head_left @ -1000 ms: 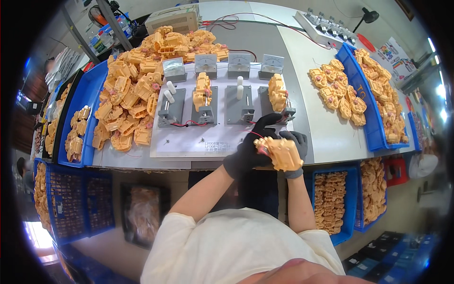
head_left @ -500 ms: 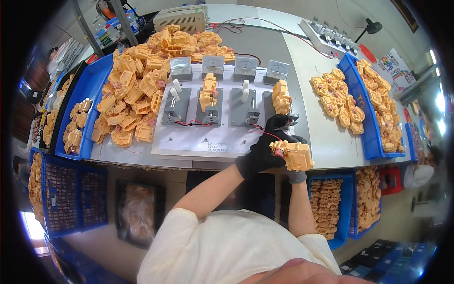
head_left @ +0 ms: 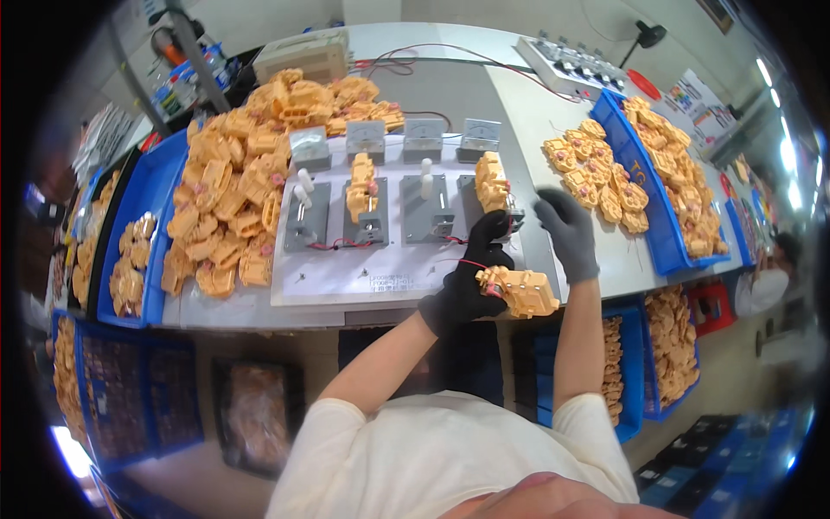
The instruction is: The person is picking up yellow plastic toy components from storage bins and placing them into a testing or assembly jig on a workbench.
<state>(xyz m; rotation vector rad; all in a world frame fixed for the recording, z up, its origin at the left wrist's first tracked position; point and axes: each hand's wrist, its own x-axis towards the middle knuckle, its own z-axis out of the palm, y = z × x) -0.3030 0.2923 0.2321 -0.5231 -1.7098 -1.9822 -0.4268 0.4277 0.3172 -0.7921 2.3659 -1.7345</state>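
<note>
My left hand, in a black glove, holds a yellow plastic gearbox with a thin red wire near the table's front edge. Its forefinger and thumb reach up to the front of the rightmost grey test fixture. Another yellow gearbox stands upright on that fixture. My right hand, in a grey glove, is raised just right of the fixture, apart from it. The right fingers are bent but apart, with nothing visible in them. A similar gearbox sits on the second fixture from the left.
Small panel meters stand behind the fixtures. A large heap of gearboxes lies at left, beside a blue tray. At right are a smaller group and a filled blue bin. A beige bench instrument stands at the back.
My right hand has moved up and right, away from the held gearbox and my left hand. The left hand keeps the gearbox beside the rightmost fixture. The whole view has shifted slightly.
</note>
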